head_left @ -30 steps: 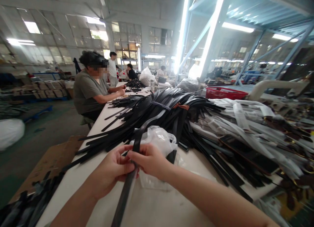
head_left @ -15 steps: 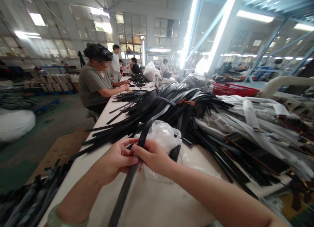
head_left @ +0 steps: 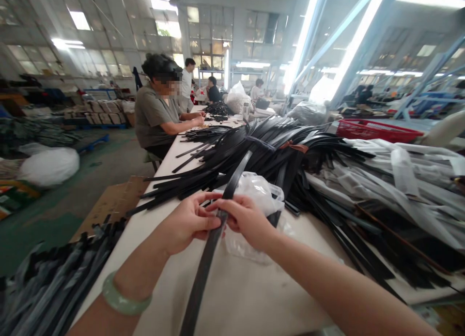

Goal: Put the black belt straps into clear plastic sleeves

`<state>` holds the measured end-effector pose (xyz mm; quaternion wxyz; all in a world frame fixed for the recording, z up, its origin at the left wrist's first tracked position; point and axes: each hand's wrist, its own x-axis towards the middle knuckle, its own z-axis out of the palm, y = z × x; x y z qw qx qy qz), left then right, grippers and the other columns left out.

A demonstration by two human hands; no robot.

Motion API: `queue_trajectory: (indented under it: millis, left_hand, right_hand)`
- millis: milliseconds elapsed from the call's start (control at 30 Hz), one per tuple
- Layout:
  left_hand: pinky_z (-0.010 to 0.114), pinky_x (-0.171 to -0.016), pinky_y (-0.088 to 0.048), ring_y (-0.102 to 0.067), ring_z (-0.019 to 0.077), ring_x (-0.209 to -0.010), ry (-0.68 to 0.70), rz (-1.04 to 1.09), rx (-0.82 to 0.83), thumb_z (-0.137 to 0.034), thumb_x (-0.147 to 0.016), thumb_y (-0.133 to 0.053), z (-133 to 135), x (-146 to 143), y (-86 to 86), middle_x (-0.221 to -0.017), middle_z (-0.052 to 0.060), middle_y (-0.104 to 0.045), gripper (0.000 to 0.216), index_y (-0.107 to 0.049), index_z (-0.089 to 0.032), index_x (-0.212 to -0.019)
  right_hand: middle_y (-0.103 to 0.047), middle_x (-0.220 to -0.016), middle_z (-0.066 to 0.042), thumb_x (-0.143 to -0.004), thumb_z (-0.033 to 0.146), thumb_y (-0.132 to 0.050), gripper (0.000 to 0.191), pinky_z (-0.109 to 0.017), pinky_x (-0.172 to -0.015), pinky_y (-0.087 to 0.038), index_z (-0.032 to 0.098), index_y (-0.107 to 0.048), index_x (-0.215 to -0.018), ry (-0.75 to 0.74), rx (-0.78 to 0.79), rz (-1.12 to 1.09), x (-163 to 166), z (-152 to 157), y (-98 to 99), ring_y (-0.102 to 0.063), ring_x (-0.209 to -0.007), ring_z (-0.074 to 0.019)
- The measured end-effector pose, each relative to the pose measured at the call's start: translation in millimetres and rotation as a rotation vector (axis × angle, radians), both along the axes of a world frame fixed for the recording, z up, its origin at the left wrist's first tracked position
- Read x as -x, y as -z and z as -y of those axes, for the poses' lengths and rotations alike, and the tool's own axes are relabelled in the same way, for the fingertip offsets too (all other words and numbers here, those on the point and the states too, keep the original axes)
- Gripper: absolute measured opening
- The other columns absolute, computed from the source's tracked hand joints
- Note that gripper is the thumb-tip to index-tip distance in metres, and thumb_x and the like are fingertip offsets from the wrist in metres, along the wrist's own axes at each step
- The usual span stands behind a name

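Both hands pinch one long black strap (head_left: 206,263) above the white table (head_left: 250,297). My left hand (head_left: 187,222) grips it from the left, thumb on top. From the right, my right hand (head_left: 249,219) holds the same stretch, its thumb and fingers close to the left ones. The strap's upper end points away over a clear plastic bag (head_left: 258,193), and its lower part runs down out of view. Whether something small sits between the fingertips is hidden. Beyond lies a large heap of black straps (head_left: 232,154), bound by a blue-grey tie and a brown tie (head_left: 295,146).
White-wrapped pieces (head_left: 403,174) pile up on the right, with a red basket (head_left: 378,130) behind. More wrapped straps (head_left: 65,278) stand low at the left beside cardboard (head_left: 109,205). A co-worker (head_left: 156,113) sits along the table's left edge.
My view has swung left, so the scene shifts right. The strap's upper end now sticks up free, where before it curved into the heap. Both hands keep their pinch on it.
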<state>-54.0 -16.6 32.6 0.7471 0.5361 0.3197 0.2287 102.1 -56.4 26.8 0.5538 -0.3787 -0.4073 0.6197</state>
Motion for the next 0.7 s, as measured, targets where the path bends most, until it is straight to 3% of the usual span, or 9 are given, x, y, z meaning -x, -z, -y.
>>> queue_trajectory:
  millis: [100, 200, 333, 433, 567, 633, 700]
  left_hand:
    - [0.025, -0.049, -0.050, -0.067, 0.0214, -0.059, 0.097, -0.046, -0.012, -0.027, -0.059, -0.084, 1, 1, 0.6, -0.069, 0.007, -0.071, 0.090, -0.036, -0.015, -0.134]
    - [0.023, -0.048, -0.049, -0.067, 0.0204, -0.058, 0.079, -0.035, -0.021, -0.026, -0.060, -0.084, 2, 0, 0.8, -0.067, 0.007, -0.070, 0.089, -0.035, -0.013, -0.134]
    - [0.024, -0.051, -0.050, -0.067, 0.0206, -0.059, -0.029, 0.008, -0.024, -0.025, -0.057, -0.085, -1, -1, 0.5, -0.068, 0.006, -0.070, 0.088, -0.039, -0.013, -0.130]
    - [0.027, -0.053, -0.052, -0.067, 0.0209, -0.059, -0.024, 0.003, -0.007, -0.025, -0.054, -0.087, -1, 0, -0.1, -0.070, 0.006, -0.071, 0.090, -0.038, -0.015, -0.130]
    - [0.025, -0.049, -0.050, -0.067, 0.0204, -0.058, 0.105, -0.070, -0.013, -0.026, -0.058, -0.084, 0, 0, 1.1, -0.069, 0.006, -0.071, 0.089, -0.036, -0.016, -0.133]
    - [0.024, -0.050, -0.050, -0.066, 0.0194, -0.058, 0.080, -0.062, -0.031, -0.025, -0.060, -0.084, 0, -1, 2.2, -0.068, 0.005, -0.070, 0.086, -0.037, -0.015, -0.131]
    - [0.024, -0.052, -0.050, -0.066, 0.0184, -0.058, -0.005, -0.024, -0.053, -0.025, -0.060, -0.083, -1, -1, 2.9, -0.066, 0.004, -0.069, 0.084, -0.038, -0.014, -0.130]
  right_hand:
    - [-0.029, -0.041, 0.010, -0.070, 0.039, -0.067, 0.026, -0.017, -0.032, -0.007, 0.013, -0.064, -0.072, 0.133, 0.047, -0.215, -22, -11, -4.2, -0.015, -0.034, -0.0021]
    - [-0.030, -0.040, 0.010, -0.071, 0.036, -0.067, 0.024, -0.017, -0.032, -0.007, 0.013, -0.064, -0.072, 0.252, -0.041, -0.178, -30, -16, -3.5, -0.017, -0.033, -0.0023]
    - [-0.035, -0.038, 0.008, -0.073, 0.046, -0.066, 0.033, -0.018, -0.033, -0.011, 0.013, -0.065, -0.071, 0.115, -0.090, 0.035, -5, -3, 4.7, -0.024, -0.033, -0.0035]
    - [-0.034, -0.040, 0.008, -0.068, 0.046, -0.070, 0.035, -0.018, -0.033, -0.011, 0.012, -0.066, -0.074, 0.004, -0.038, 0.019, 3, 1, 5.1, -0.024, -0.035, -0.0035]
    - [-0.029, -0.042, 0.011, -0.068, 0.043, -0.071, 0.032, -0.018, -0.033, -0.008, 0.013, -0.065, -0.077, 0.211, -0.069, -0.137, -21, -12, -2.2, -0.016, -0.036, -0.0027]
    - [-0.031, -0.041, 0.010, -0.069, 0.041, -0.070, 0.028, -0.018, -0.033, -0.007, 0.013, -0.064, -0.074, 0.275, -0.116, -0.098, -26, -16, -1.8, -0.017, -0.035, -0.0027]
    - [-0.035, -0.040, 0.009, -0.069, 0.041, -0.069, 0.028, -0.019, -0.034, -0.009, 0.014, -0.063, -0.068, 0.226, -0.107, -0.021, -19, -13, 3.2, -0.021, -0.034, -0.0028]
